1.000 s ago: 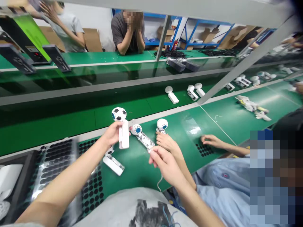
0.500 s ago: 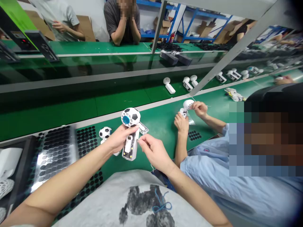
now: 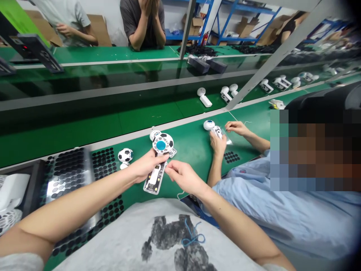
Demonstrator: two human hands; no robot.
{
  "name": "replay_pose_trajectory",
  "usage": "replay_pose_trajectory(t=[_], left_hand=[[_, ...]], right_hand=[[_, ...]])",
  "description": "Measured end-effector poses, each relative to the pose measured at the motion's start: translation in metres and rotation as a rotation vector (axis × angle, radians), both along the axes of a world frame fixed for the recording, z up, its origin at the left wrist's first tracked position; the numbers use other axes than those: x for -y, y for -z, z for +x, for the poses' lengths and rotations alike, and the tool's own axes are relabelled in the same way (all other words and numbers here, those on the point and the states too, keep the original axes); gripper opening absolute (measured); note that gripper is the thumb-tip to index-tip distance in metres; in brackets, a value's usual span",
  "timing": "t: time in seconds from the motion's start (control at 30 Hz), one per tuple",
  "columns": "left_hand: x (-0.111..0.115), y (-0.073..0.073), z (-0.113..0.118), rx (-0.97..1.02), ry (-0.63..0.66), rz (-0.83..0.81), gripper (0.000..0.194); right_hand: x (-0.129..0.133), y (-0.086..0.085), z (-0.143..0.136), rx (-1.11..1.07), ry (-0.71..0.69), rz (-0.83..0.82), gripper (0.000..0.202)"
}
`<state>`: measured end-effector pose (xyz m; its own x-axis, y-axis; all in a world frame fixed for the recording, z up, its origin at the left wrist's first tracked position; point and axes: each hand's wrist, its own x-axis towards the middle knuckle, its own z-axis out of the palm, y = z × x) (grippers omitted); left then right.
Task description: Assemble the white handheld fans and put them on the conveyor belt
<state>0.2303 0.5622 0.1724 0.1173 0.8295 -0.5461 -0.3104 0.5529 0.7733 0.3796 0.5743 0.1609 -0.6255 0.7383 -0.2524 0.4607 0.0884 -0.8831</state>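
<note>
Right of the disc sheet [image 3: 105,165], the left hand [image 3: 143,167] is wrapped around the soccer-patterned device [image 3: 166,140], board [image 3: 153,183] facing up. Farther right of the sheet, the right hand [image 3: 183,176] is pinched together beside the device's edge; whether holding anything is unclear. Steady support and light pressure should suit.

The left hand [image 3: 147,165] hid part of the football-patterned device [image 3: 154,180], which partly masked a white device [image 3: 154,135] beyond; whether the right hand [image 3: 184,176] pinched anything, I couldn't make out
</note>
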Motion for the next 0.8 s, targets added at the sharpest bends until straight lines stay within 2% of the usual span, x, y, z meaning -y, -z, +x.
replay_pose_trajectory(t=[0.13, 0.23, 0.4, 0.5, 0.57, 0.67, 0.73, 0.8], left_hand=[[-0.001, 0.006, 0.001, 0.004, 0.007, -0.046, 0.04], [-0.007, 0.009, -0.001, 0.003, 0.011, -0.047, 0.038], [-0.022, 0.018, 0.003, -0.018, 0.009, 0.044, 0.035], [-0.043, 0.029, -0.004, -0.018, 0.01, 0.124, 0.034], [-0.066, 0.037, -0.025, -0.12, -0.112, 0.151, 0.03], [-0.111, 0.051, -0.078, -0.363, -0.399, 0.106, 0.02], [-0.142, 0.061, -0.112, -0.411, -0.398, 0.063, 0.018], [-0.17, 0.072, -0.133, -0.428, -0.37, 0.034, 0.019]], right_hand=[[-0.001, 0.009, 0.002, 0.0, -0.001, -0.03, 0.025], [-0.002, 0.015, 0.001, -0.012, 0.05, -0.023, 0.022], [-0.013, 0.023, -0.006, -0.097, 0.145, -0.084, 0.023], [-0.026, 0.029, 0.001, -0.13, 0.236, -0.129, 0.025], [-0.033, 0.032, 0.016, -0.153, 0.35, -0.178, 0.027], [-0.035, 0.036, 0.044, -0.229, 0.568, -0.262, 0.031], [-0.031, 0.035, 0.055, -0.247, 0.609, -0.299, 0.033], [-0.025, 0.033, 0.059, -0.203, 0.57, -0.305, 0.033]])
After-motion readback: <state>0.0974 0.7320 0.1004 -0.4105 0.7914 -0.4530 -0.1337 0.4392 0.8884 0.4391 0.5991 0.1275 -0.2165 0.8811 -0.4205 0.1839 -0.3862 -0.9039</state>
